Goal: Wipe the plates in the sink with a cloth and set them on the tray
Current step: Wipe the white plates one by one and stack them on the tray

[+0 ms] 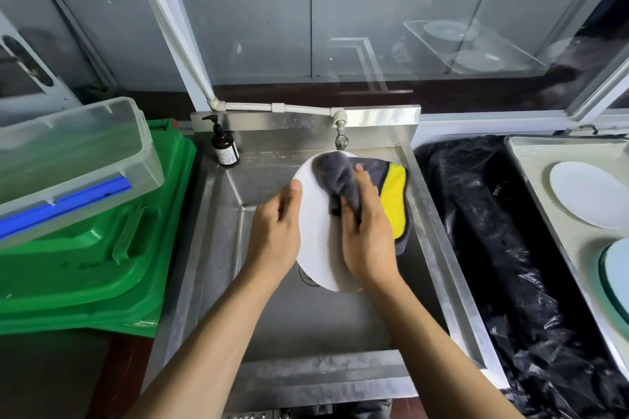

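Observation:
Over the steel sink (218,248) I hold a white plate (315,231) tilted up on edge. My left hand (275,235) grips its left rim, thumb on the face. My right hand (367,235) grips a grey and yellow cloth (391,197) and presses it against the plate's face and right side. The cloth covers the plate's upper right part. On the tray (531,163) at the right lie a white plate (589,194) and, nearer me, a pale blue plate (617,269) cut off by the frame edge.
A tap (340,136) juts out just behind the plate. A brown pump bottle (224,146) stands on the sink's back left corner. Green bins (85,248) with a clear plastic box (68,160) sit left. A black plastic bag (510,265) lies between sink and tray.

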The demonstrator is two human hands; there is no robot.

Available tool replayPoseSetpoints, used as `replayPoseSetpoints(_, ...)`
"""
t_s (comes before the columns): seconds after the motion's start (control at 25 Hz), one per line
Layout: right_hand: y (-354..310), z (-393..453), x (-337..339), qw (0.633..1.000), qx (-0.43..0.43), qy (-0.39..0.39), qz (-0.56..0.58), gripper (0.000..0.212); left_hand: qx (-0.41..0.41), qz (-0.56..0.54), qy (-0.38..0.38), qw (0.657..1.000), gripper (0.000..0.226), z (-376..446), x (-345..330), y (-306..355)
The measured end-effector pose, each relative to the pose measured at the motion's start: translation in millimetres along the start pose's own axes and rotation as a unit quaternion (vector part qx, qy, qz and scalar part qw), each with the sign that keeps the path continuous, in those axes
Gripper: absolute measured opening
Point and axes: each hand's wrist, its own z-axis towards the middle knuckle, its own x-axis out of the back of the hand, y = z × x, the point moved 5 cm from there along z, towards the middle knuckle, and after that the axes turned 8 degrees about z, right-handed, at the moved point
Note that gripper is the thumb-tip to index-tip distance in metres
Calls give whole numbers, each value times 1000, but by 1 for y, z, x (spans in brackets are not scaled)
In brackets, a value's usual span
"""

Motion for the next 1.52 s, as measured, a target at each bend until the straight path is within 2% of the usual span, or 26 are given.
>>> replayPoseSetpoints(0.12, 11, 0, 2, 997, -73, 21, 5, 49, 4, 14, 4, 1000, 51, -1, -2, 3)
replayPoseSetpoints(0.32, -14, -25, -19, 996, 27, -73, 31, 52, -3, 0, 20, 1000, 44, 7, 0, -5)
replayPoseSetpoints(0.4, 4, -16, -6, 999, -38, -22, 25, 50, -12, 22, 15, 1000, 47, 2, 2, 2)
replayPoseSetpoints(0.48, 25, -12, 2, 988, -145, 49, 37, 53, -54, 91, 4, 994, 46, -5, -3, 19)
replayPoseSetpoints(0.52, 25, -15, -1, 983, -169, 62, 44, 55, -69, 122, 2, 990, 42, -7, -7, 26)
replayPoseSetpoints(0.6, 6, -26, -14, 983, -146, 49, 100, 53, -68, 154, 12, 986, 33, -6, -11, 33)
replayPoseSetpoints(0.68, -27, -40, -26, 986, -65, 1, 156, 50, -51, 133, 20, 990, 30, 1, -10, 30)
replayPoseSetpoints(0.76, -35, -36, -24, 988, -19, -35, 149, 51, -46, 105, 24, 993, 30, 6, -6, 25)
replayPoseSetpoints(0.8, -25, -29, -19, 992, -24, -25, 121, 51, -45, 99, 25, 994, 33, 6, -4, 23)
replayPoseSetpoints(0.96, 21, -2, 5, 978, -184, 75, 55, 55, -56, 122, -5, 991, 45, -5, -9, 26)
replayPoseSetpoints(1.04, 13, -4, -4, 979, -165, 75, 90, 53, -74, 145, -3, 987, 40, -7, -13, 32)
replayPoseSetpoints(1.2, -19, -10, -27, 986, -32, -12, 162, 48, -66, 134, 9, 989, 30, 3, -13, 32)
replayPoseSetpoints(1.24, -16, -5, -23, 988, -39, -13, 149, 48, -60, 128, 9, 990, 31, 3, -11, 30)
replayPoseSetpoints(1.4, 21, 8, -1, 983, -162, 46, 73, 53, -45, 129, 3, 991, 45, -1, -15, 25)
replayPoseSetpoints(1.44, 20, 3, -5, 982, -165, 37, 85, 53, -41, 131, 7, 990, 44, 0, -16, 24)
replayPoseSetpoints(1.52, 0, -13, -18, 985, -109, -11, 130, 51, -30, 129, 25, 991, 39, 7, -14, 23)
